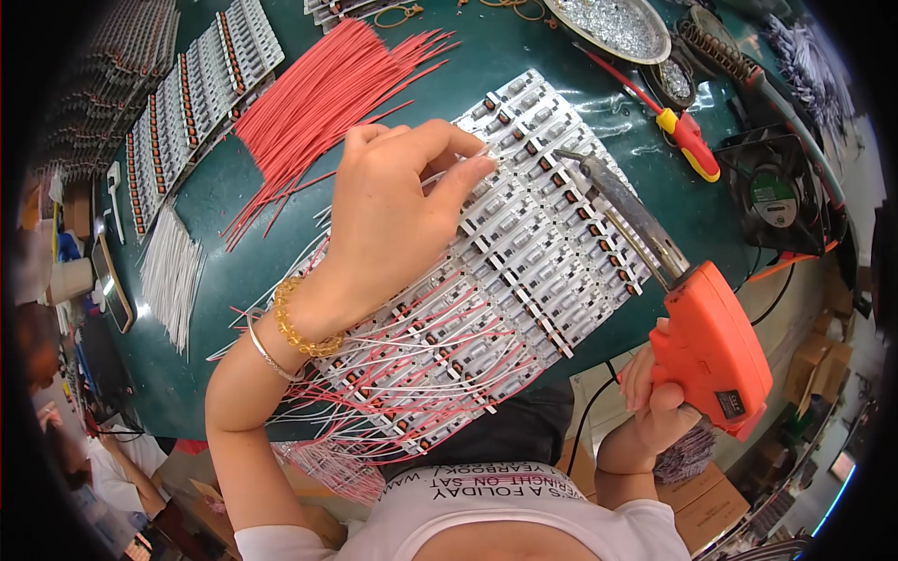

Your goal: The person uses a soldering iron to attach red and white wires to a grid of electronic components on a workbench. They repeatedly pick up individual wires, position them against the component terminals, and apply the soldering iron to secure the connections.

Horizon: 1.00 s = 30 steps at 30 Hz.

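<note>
Rows of small white circuit boards form a panel (557, 252) lying at a slant on the table in front of me. Over its far left part, my left hand (388, 210) is closed in a pinch, thumb and index tip close together; anything between them is too small to make out. My right hand (659, 407) grips an orange soldering gun (716, 337) by its handle. The gun's dark tip hangs over the panel's upper right, a little right of my left fingertips. Red and white wires (421, 351) trail from the panel's near rows, under my left wrist.
Loose red wires (313, 98) lie beyond my left hand, with white wires (171, 276) farther left. More board panels (201, 103) stand at the back left. A red-and-yellow screwdriver (687, 145), a dish of metal bits (613, 28) and a fan (781, 196) are at right.
</note>
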Available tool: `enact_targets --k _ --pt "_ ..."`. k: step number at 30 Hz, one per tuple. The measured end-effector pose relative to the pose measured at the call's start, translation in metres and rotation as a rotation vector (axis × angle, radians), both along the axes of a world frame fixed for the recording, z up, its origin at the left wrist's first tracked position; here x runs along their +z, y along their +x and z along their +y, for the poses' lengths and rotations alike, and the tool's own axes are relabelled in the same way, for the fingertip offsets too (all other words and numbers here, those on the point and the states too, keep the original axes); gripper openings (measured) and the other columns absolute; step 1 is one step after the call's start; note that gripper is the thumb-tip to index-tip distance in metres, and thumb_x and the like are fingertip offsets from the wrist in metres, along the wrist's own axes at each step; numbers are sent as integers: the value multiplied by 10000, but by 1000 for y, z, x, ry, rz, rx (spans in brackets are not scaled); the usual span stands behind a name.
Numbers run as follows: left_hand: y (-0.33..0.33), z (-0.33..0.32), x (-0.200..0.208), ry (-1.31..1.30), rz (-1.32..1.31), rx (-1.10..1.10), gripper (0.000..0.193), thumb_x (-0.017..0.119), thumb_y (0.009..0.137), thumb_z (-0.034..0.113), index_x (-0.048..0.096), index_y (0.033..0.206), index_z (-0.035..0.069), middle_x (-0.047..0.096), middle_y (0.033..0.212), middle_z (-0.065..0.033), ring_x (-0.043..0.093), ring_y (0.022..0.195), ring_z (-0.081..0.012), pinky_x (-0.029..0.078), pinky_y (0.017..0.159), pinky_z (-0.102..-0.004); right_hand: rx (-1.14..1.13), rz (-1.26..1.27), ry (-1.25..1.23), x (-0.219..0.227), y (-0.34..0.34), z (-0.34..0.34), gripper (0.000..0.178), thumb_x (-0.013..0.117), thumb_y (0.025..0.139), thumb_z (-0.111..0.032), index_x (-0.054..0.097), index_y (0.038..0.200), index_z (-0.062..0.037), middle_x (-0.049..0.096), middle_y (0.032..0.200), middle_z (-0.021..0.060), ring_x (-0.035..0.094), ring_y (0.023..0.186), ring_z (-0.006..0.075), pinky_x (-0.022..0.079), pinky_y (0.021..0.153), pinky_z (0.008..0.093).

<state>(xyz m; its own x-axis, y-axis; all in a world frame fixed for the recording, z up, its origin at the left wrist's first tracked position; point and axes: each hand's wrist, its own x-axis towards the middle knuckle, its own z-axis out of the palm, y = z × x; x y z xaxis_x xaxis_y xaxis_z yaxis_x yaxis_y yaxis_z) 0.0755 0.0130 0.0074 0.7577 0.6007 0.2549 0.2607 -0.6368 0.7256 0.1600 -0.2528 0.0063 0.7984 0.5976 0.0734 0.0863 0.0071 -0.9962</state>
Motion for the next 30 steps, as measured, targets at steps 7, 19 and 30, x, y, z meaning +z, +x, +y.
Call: enact_targets --k 7,19,30 --pt "4 -10 -5 173 31 -67 89 735 777 111 674 744 55 643 651 -40 524 585 -174 348 771 -333 -16 -22 -27 0 -3 -1 781 633 863 -521 446 1197 160 441 495 -22 417 374 75 359 396 212" --pt "5 -6 -6 163 19 -85 101 738 731 117 662 693 64 590 594 -29 484 559 -168 344 712 -326 32 -150 -168 -14 0 -15 730 679 856 -464 456 1192 144 457 506 2 418 375 85 362 394 215" --pt "6 -7 -8 168 10 -78 94 739 732 122 673 704 61 585 585 -25 484 559 -165 350 702 -322 26 -131 -97 -10 -3 -12 777 674 846 -488 438 1220 151 442 507 -18 413 368 73 360 387 216"
